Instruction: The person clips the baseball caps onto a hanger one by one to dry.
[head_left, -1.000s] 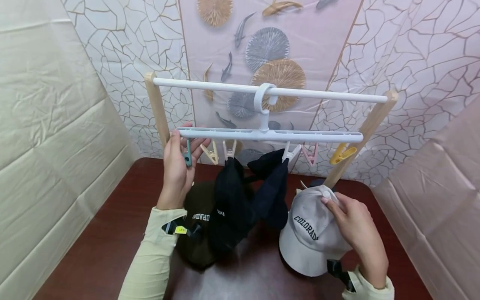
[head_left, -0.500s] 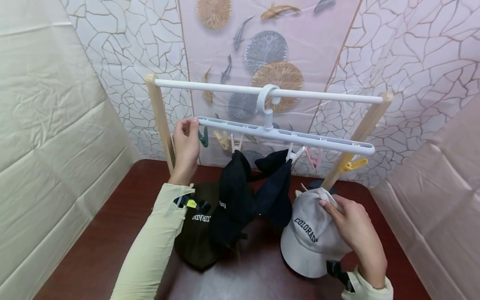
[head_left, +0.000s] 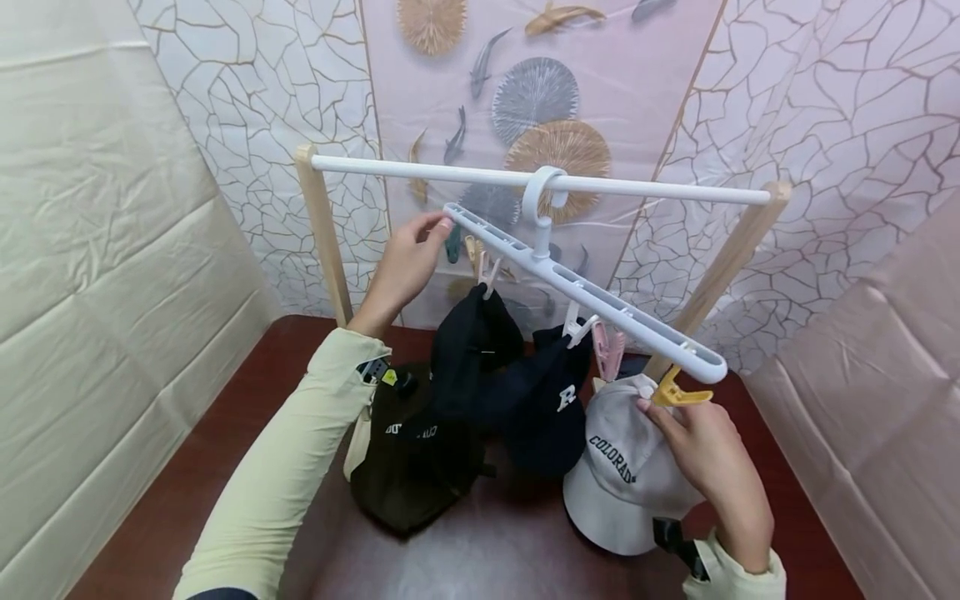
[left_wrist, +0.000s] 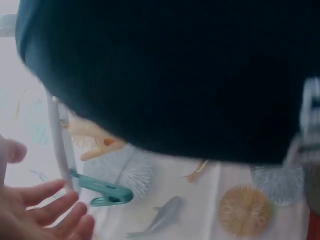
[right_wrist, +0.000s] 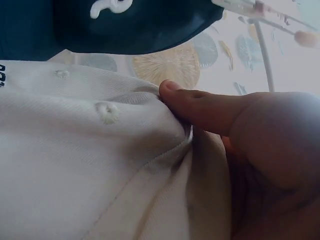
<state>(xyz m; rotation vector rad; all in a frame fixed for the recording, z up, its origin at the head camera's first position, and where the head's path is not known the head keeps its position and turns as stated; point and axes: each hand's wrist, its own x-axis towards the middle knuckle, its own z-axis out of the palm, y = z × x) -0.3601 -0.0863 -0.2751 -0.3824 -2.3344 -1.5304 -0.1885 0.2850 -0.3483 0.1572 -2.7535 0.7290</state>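
My left hand (head_left: 411,260) is at the far end of a white clip hanger (head_left: 570,283); the left wrist view shows its fingers fairly straight, fingertips right at the bar's end beside a green clip (left_wrist: 107,192). The hanger hangs slanted from the rack's rod by its hook. Two dark caps hang from its middle clips, one navy cap (head_left: 551,425) with a white letter, one black cap (head_left: 468,354). My right hand (head_left: 712,467) pinches the crown of a light grey baseball cap (head_left: 622,467) lettered COLORADO, brim toward me. A yellow clip (head_left: 681,392) overlaps that hand.
A dark brown cap (head_left: 408,492) lies on the red-brown table (head_left: 225,467) under the hanging caps. The rack has a white rod (head_left: 420,171) and wooden posts (head_left: 324,233). A pink clip (head_left: 609,350) hangs near the grey cap. Cloth walls stand on both sides.
The hanger has swung round, its left end going back and right with my left hand, its right end coming toward me. The hanging caps turned with it. My right hand keeps the grey cap in place.
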